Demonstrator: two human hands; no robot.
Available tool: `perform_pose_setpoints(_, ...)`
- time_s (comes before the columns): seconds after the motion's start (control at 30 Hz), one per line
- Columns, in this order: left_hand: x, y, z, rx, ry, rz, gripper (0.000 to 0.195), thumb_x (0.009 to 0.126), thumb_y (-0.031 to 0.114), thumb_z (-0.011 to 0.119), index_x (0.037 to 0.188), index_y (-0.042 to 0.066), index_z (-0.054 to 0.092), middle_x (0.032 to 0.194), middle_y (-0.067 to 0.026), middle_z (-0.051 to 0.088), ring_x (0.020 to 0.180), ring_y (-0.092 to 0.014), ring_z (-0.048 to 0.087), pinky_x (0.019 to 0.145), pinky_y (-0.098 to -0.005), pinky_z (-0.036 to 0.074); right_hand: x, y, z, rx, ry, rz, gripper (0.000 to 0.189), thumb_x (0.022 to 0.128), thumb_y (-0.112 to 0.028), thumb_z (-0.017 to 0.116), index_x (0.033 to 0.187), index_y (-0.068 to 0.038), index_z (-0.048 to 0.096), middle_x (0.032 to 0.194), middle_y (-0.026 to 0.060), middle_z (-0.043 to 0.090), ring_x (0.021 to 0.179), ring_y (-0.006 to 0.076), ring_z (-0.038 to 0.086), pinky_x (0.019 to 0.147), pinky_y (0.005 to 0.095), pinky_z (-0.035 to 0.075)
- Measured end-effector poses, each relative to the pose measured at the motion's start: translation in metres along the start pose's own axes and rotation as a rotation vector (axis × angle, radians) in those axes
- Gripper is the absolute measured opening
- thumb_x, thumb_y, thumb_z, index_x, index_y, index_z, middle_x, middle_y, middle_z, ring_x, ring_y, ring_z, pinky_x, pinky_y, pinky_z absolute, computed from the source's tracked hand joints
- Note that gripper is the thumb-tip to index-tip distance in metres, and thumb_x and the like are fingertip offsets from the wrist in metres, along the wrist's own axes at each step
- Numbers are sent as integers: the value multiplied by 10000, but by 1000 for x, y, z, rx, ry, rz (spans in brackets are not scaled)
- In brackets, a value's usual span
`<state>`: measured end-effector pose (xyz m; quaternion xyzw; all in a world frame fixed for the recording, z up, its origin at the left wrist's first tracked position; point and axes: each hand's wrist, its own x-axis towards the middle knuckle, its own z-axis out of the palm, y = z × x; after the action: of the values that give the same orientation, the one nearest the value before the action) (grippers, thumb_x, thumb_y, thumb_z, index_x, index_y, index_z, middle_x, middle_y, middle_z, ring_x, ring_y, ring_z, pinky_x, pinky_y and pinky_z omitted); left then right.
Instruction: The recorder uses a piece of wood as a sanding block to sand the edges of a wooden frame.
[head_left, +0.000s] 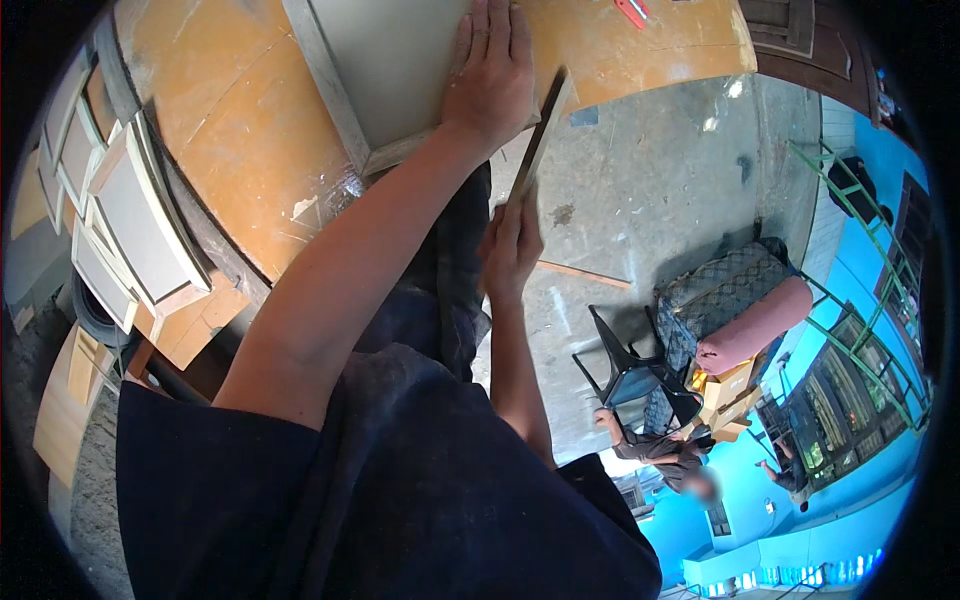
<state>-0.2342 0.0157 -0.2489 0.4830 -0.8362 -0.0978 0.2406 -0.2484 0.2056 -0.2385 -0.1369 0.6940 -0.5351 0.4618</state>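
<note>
A framed panel (397, 64), with a pale flat centre and a greyish wooden border, lies on the worn orange-brown tabletop (247, 142). My left hand (491, 86) holds it near its right edge, fingers stretched over the surface; the thumb is hidden. My right hand (512, 244) is below that edge, closed around one end of a long narrow flat bar (541, 135). The bar has a dark face and a lighter side, like a file or sanding stick; which one I cannot tell. It slants upward beside the panel's corner, and contact between them is unclear.
Red-handled cutter (634, 11) near the table's far edge. Several pale wooden frames (150, 217) and a tyre (97, 315) at left. At right, a wooden strip (585, 274) on concrete, a black chair (626, 375), patterned sofa (720, 292), pink bolster (754, 326), cardboard boxes (727, 397), people (667, 457).
</note>
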Motion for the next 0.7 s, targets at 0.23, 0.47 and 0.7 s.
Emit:
perform_pose_setpoints(0.23, -3, 3, 8, 16, 25, 18, 680, 788, 74, 565, 1380, -154, 319, 1444, -356, 321, 1371, -463, 317, 1150, -513, 247, 52, -14, -15, -33, -80, -104, 448, 1020, -165, 449, 1447, -32, 409, 661, -49, 428, 480, 12, 348, 410, 186, 290)
perform_pose_setpoints(0.47, -2, -3, 8, 35, 30, 32, 642, 838, 117, 543, 1378, -153, 326, 1438, -352, 329, 1369, -470, 317, 1146, -512, 254, 35, -7, -36, -269, -149, -96, 456, 998, -71, 424, 1450, -15, 403, 776, -21, 510, 646, 52, 420, 565, 212, 374)
perform_pose_setpoints(0.7, -3, -1, 1, -62, 13, 18, 639, 853, 134, 529, 1383, -152, 316, 1437, -356, 326, 1364, -477, 317, 1145, -513, 255, -5, 8, -21, -153, -93, -94, 457, 1020, -163, 427, 1466, -72, 391, 660, -48, 418, 489, 12, 352, 421, 174, 290)
